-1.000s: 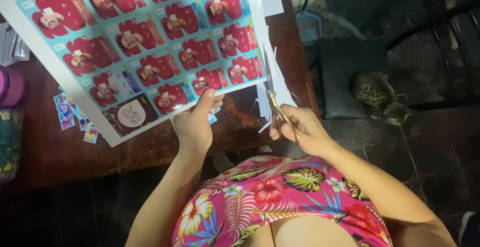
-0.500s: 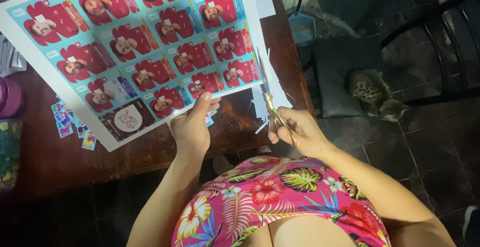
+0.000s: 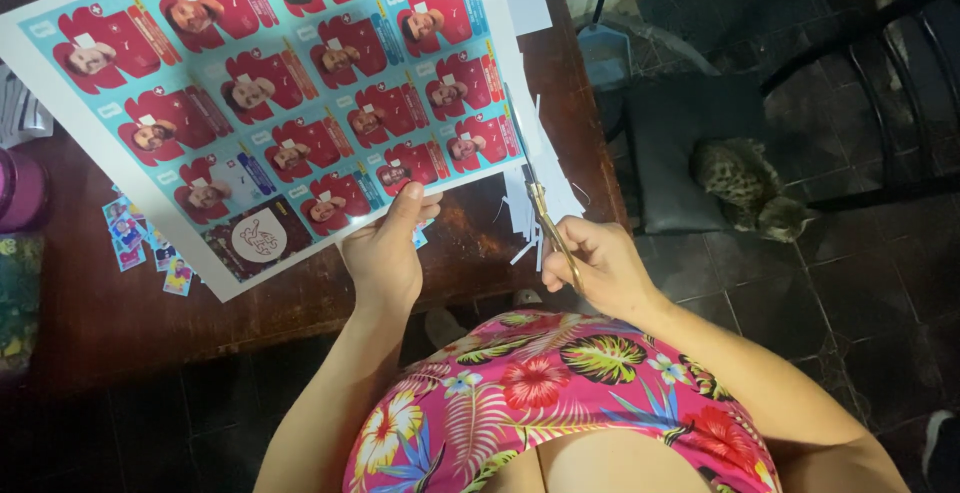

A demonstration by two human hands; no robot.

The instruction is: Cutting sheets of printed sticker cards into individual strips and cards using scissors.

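Sticker sheet point(image 3: 270, 93), large and glossy, lies tilted over the dark wooden table point(image 3: 120, 323), printed with rows of red-and-teal portrait stickers inside a white border. Your left hand point(image 3: 385, 253) pinches its lower edge, thumb on top of the white margin and fingers curled underneath, so the near corner is lifted slightly off the wood. Your right hand point(image 3: 605, 268) is closed around the handles of a pair of gold-coloured scissors point(image 3: 548, 223); the blades point away from you and run along the sheet's right-hand border. You cannot tell from this angle how far the blades are parted.

Thin white paper offcuts point(image 3: 530, 203) lie in a small heap just beside the scissors, at the table's right edge. Near the sheet's lower left corner, a few small cut stickers point(image 3: 140, 248) rest loose on the wood. At the far left you see a pink container point(image 3: 18, 188), partly cut off by the frame.

Off the table to the right, a dark chair point(image 3: 680, 143) stands on the tiled floor, and a spotted cat point(image 3: 745, 188) is curled on its seat, well apart from your hands.
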